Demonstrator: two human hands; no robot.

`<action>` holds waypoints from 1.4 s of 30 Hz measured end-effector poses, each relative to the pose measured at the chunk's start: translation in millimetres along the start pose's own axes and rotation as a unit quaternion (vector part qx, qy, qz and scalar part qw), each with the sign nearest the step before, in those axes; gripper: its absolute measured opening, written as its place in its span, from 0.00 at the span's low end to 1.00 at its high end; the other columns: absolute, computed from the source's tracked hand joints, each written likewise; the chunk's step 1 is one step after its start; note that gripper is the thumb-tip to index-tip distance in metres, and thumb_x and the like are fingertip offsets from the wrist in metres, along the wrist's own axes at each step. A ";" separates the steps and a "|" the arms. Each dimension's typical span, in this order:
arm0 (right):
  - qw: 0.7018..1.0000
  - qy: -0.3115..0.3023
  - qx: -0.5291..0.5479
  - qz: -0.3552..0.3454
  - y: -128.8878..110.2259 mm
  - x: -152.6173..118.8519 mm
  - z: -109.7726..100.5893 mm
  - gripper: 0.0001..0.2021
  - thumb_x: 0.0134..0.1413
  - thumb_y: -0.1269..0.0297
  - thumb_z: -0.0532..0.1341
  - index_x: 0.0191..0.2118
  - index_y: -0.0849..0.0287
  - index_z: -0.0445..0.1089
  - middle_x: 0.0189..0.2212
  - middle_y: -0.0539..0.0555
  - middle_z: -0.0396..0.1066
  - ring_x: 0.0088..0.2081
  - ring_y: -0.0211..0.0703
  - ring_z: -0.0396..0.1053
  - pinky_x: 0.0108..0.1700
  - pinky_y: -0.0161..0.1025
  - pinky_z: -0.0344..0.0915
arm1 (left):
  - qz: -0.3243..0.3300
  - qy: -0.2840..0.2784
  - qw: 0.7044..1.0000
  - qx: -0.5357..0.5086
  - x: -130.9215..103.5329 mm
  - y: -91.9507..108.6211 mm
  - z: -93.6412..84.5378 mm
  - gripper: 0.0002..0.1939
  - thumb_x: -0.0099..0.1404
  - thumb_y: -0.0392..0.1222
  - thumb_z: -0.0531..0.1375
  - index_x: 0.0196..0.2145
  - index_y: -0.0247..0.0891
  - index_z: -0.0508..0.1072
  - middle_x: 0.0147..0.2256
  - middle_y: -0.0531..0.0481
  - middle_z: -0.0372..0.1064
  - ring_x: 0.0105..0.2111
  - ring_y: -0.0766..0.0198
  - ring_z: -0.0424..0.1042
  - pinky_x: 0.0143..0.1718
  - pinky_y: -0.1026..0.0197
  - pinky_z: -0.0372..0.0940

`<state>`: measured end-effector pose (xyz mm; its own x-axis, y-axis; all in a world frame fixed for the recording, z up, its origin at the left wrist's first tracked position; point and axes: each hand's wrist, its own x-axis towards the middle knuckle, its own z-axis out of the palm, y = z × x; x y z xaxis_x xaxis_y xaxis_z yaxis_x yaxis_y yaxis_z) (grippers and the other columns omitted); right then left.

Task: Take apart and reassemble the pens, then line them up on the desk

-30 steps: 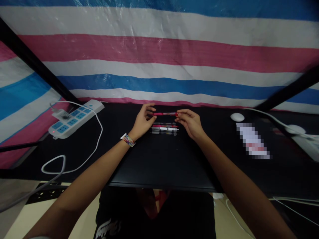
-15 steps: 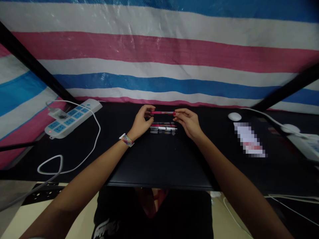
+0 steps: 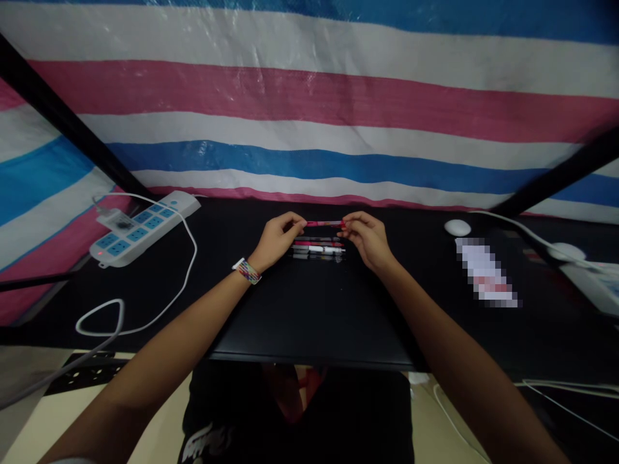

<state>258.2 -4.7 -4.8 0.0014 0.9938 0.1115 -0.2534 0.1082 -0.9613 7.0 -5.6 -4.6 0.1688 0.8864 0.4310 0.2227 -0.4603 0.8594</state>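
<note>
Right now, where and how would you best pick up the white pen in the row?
Probably by the middle of its barrel, pinched from above across its width. The white pen is slim and lies flat, running left to right, with a red pen close along its far side and a clear-looking pen along its near side, leaving little room sideways.

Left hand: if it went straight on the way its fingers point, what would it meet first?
The pink pen, whose one end the left hand seems to pinch; past that, probably the right hand at the other end, though depth is hard to judge.
</note>
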 end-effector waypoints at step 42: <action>0.964 -0.122 0.169 0.162 -23.5 -11.7 12.6 0.21 0.62 0.48 0.66 0.54 0.55 0.80 0.43 0.59 0.82 0.44 0.53 0.78 0.59 0.58 0.78 | 0.017 0.064 0.997 -0.038 -0.3 6.3 -1.1 0.07 0.66 0.41 0.73 0.42 0.40 0.84 0.42 0.46 0.83 0.41 0.58 0.80 0.45 0.55 0.73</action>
<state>252.0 -19.2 19.6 -0.3482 0.9335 -0.0859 -0.5032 -0.2634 -0.8230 7.3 -8.8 1.0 0.0496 0.8720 0.4870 0.1458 -0.4887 0.8602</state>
